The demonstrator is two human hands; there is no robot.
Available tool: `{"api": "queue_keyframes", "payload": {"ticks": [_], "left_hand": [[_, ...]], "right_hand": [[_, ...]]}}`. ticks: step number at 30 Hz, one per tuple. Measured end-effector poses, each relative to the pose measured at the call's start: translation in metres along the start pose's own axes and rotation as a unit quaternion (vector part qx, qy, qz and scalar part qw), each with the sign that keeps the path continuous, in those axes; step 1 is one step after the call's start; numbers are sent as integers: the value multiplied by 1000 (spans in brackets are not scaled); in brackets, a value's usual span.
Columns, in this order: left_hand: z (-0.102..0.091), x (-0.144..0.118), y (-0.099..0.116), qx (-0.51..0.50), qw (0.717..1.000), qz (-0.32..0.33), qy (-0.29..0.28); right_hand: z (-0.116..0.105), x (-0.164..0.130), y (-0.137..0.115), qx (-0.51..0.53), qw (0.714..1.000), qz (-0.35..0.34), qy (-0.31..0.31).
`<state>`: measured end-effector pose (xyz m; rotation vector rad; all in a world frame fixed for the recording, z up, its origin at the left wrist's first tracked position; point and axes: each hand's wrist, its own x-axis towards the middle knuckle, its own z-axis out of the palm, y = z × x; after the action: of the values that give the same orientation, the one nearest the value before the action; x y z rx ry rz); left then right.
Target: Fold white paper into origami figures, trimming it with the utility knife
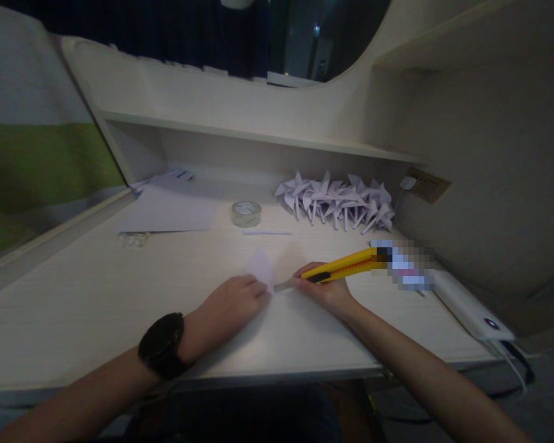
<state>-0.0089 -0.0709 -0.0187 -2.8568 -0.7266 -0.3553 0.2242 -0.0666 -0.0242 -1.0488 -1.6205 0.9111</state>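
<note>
A small piece of white paper (pixel 260 266) lies on the desk (pixel 96 295), one pointed corner facing away from me. My left hand (pixel 235 301) rests on its near part with curled fingers, pressing it down; that part is hidden under them. In my right hand (pixel 327 292) is a yellow utility knife (pixel 346 266), its metal blade out and pointing left. The blade tip is beside the right edge of the paper, close to my left fingertips; whether it touches the paper I cannot tell.
A tape roll (pixel 246 213) stands behind the paper, with a thin rolled paper stick (pixel 266 233) before it. Several paper pinwheels (pixel 337 200) sit at back right. Paper sheets (pixel 170 206) lie at left. A white power strip (pixel 466 307) runs along the right edge.
</note>
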Motion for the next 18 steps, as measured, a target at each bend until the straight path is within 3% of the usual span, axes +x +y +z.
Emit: {"api": "queue_keyframes", "payload": {"ticks": [12,18], "left_hand": [[-1,1,0,11,1000,-2,-22],[5,-1,-3,-8,1000,5,2]], "right_hand": [[1,1,-6,-7,1000,-17,-6],[0,0,-6,-12,1000,-21,-14]]}}
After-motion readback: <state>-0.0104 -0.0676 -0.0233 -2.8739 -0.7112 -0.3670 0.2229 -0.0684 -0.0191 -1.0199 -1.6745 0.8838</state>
